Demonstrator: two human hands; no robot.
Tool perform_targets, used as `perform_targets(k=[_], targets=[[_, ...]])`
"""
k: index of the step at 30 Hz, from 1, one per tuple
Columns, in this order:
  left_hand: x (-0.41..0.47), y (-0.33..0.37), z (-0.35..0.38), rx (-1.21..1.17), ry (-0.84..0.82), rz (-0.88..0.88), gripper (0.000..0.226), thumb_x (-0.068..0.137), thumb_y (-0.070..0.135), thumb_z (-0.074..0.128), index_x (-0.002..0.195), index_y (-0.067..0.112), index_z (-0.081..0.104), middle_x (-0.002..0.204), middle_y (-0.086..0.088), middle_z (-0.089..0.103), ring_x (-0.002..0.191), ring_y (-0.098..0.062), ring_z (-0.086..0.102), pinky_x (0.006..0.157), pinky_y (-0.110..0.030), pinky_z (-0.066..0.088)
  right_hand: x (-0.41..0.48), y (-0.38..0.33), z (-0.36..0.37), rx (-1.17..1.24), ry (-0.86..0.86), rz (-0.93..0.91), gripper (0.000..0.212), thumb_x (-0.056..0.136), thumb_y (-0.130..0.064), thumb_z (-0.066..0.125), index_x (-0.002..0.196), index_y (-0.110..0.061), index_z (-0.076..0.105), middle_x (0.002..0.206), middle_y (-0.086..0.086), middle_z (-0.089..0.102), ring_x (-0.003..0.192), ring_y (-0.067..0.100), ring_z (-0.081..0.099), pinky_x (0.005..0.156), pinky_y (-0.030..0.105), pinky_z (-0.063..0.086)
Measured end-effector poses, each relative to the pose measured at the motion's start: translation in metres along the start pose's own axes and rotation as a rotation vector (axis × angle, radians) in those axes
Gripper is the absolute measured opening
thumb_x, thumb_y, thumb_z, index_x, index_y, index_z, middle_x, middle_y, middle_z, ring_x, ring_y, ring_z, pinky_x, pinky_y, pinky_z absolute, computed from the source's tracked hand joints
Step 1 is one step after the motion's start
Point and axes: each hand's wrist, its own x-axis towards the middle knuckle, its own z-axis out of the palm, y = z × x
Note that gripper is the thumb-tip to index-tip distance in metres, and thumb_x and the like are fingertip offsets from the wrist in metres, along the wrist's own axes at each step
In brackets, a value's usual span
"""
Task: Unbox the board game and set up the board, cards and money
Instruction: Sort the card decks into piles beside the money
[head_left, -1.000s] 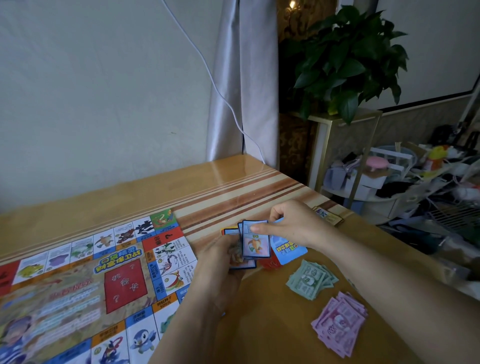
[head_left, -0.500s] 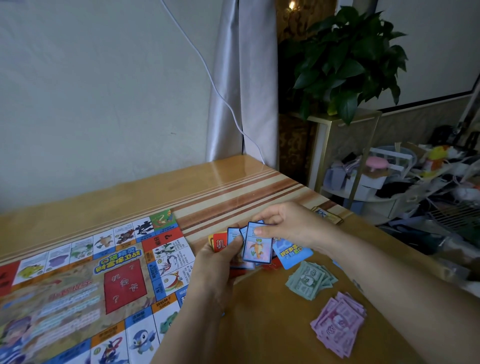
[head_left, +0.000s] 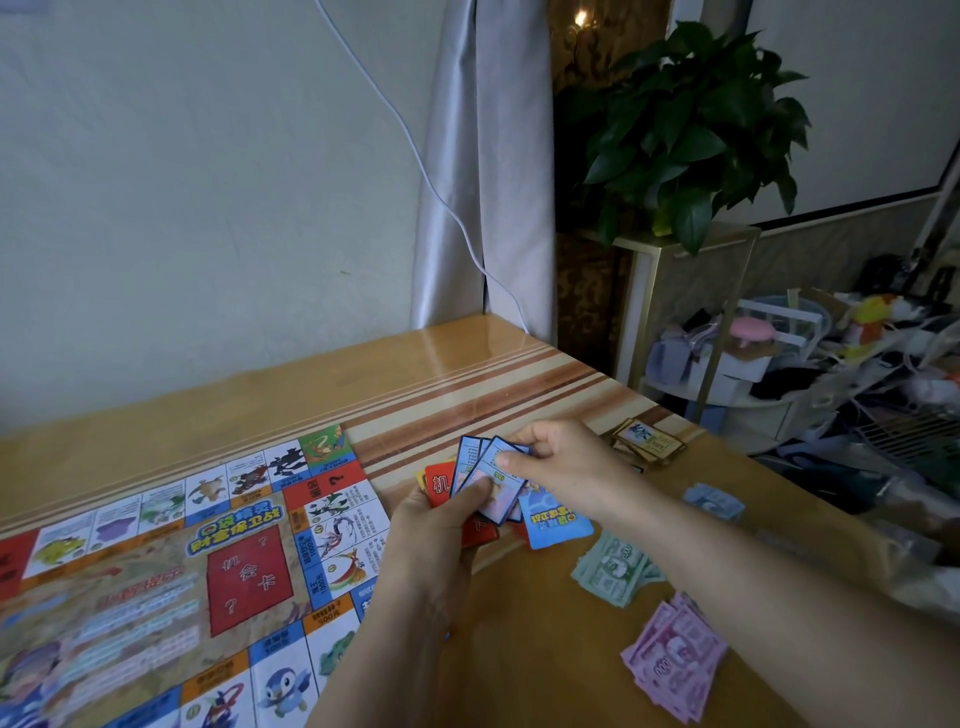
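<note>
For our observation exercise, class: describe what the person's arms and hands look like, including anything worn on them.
The left forearm and right forearm are bare to the frame's edge: no sleeves show. The left hand and right hand wear no gloves, and no ring, watch or bracelet is visible on either.

The board (head_left: 156, 597) is carrying, upside down from this view, the yellow title 财富保卫战. Its red middle field (head_left: 249, 577) is showing 机会卡 with question marks around it. An orange square on the board's near edge is reading 500元, and a red square near its far corner is bearing a "?". The red card (head_left: 440, 486) in the left hand (head_left: 431, 525) is showing 机. The blue card (head_left: 556, 519) lying on the table (head_left: 519, 649) is showing what looks like the same yellow title. The purple notes (head_left: 675, 660) are showing 100. The small print on the blue-framed cards (head_left: 488, 483) is coming out too blurred to read.
</note>
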Motion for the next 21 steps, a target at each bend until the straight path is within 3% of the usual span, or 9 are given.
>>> perform_targets(k=[3,8,10,13,14,16,21], targets=[[0.002,-0.001,-0.001,-0.005,0.08,0.025,0.009,0.086,-0.004,0.06,0.086,0.005,0.058,0.065,-0.004,0.071,0.058,-0.013,0.068,0.047,-0.02,0.051,0.0,0.0,-0.005,-0.047,0.038,-0.05,0.017,0.089,-0.031,0.065,0.099,-0.018,0.064,0.092,-0.002,0.068,0.083,0.008,0.064,0.069,0.016,0.049],[0.004,0.001,-0.007,-0.044,0.142,-0.006,0.005,0.086,-0.003,0.061,0.09,0.0,0.06,0.072,-0.01,0.069,0.056,-0.014,0.068,0.046,-0.02,0.051,0.004,-0.006,-0.028,0.065,0.276,-0.144,0.014,0.085,-0.026,0.07,0.075,-0.018,0.063,0.066,-0.009,0.061,0.059,-0.004,0.056,0.06,0.014,0.044],[0.0,0.001,-0.003,-0.039,0.119,-0.033,0.005,0.086,-0.004,0.06,0.089,0.0,0.059,0.067,-0.008,0.07,0.052,-0.012,0.067,0.043,-0.018,0.05,0.0,-0.016,-0.023,0.08,0.552,-0.361,0.018,0.082,-0.026,0.072,0.069,-0.021,0.06,0.065,-0.012,0.059,0.059,-0.002,0.056,0.057,0.011,0.04],[-0.007,0.002,0.006,-0.063,0.053,-0.08,0.007,0.086,-0.007,0.057,0.086,0.0,0.059,0.06,-0.006,0.07,0.049,-0.012,0.066,0.041,-0.017,0.048,-0.003,-0.025,-0.015,-0.352,0.863,-0.964,0.025,0.081,-0.03,0.072,0.065,-0.012,0.064,0.065,-0.008,0.058,0.066,0.011,0.051,0.064,0.021,0.041],[-0.008,0.002,0.008,-0.085,0.041,-0.101,0.008,0.086,-0.008,0.057,0.084,0.0,0.06,0.06,-0.007,0.07,0.049,-0.013,0.066,0.041,-0.018,0.049,-0.002,-0.023,-0.012,-0.5,0.87,-1.135,0.029,0.082,-0.031,0.072,0.063,-0.011,0.065,0.063,-0.006,0.06,0.068,0.015,0.048,0.065,0.026,0.04],[-0.01,0.005,0.01,-0.145,0.034,-0.148,0.007,0.085,-0.008,0.057,0.085,-0.001,0.059,0.061,-0.01,0.07,0.049,-0.015,0.067,0.042,-0.02,0.05,0.0,-0.017,-0.005,-0.658,0.802,-1.29,0.032,0.085,-0.031,0.071,0.061,-0.011,0.066,0.063,-0.005,0.062,0.07,0.016,0.046,0.068,0.03,0.037],[-0.009,0.01,0.004,-0.389,0.002,-0.24,0.006,0.086,-0.006,0.052,0.086,-0.008,0.058,0.061,-0.016,0.067,0.05,-0.018,0.066,0.046,-0.019,0.054,-0.003,0.003,0.01,-0.615,0.573,-1.208,0.036,0.083,-0.042,0.069,0.064,-0.011,0.067,0.063,-0.005,0.061,0.074,0.013,0.05,0.072,0.027,0.038]])
